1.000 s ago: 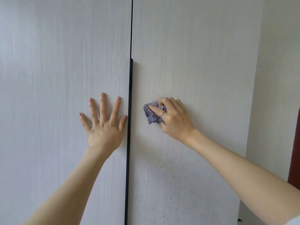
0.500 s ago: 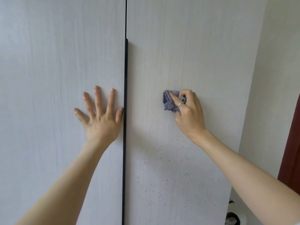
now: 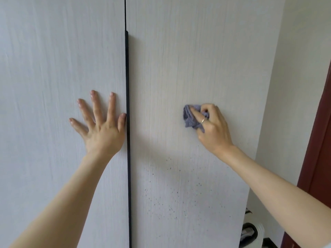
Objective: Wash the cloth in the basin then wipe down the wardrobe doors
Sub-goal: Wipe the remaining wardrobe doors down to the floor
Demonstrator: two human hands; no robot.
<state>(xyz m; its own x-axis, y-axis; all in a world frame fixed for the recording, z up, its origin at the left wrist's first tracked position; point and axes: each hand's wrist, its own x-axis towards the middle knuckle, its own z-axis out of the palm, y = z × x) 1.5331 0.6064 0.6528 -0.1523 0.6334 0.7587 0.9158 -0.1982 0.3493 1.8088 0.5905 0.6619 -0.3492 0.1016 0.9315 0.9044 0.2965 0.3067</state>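
Two pale wood-grain wardrobe doors fill the view, the left door point(image 3: 44, 86) and the right door point(image 3: 206, 59), split by a black vertical handle strip point(image 3: 127, 122). My left hand point(image 3: 102, 129) lies flat on the left door with fingers spread, its thumb beside the strip. My right hand point(image 3: 213, 127) grips a crumpled grey-purple cloth point(image 3: 190, 116) and presses it against the right door at mid height. Small dark specks point(image 3: 164, 199) dot the right door below the cloth.
A white wall point(image 3: 295, 86) stands to the right of the wardrobe, with a dark red door frame point(image 3: 320, 158) at the far right edge. A white and dark object point(image 3: 250, 233) sits low beside the wardrobe's right side.
My right hand has slid the cloth rightward across the right door, away from the handle strip. My left hand stays flat on the left door.
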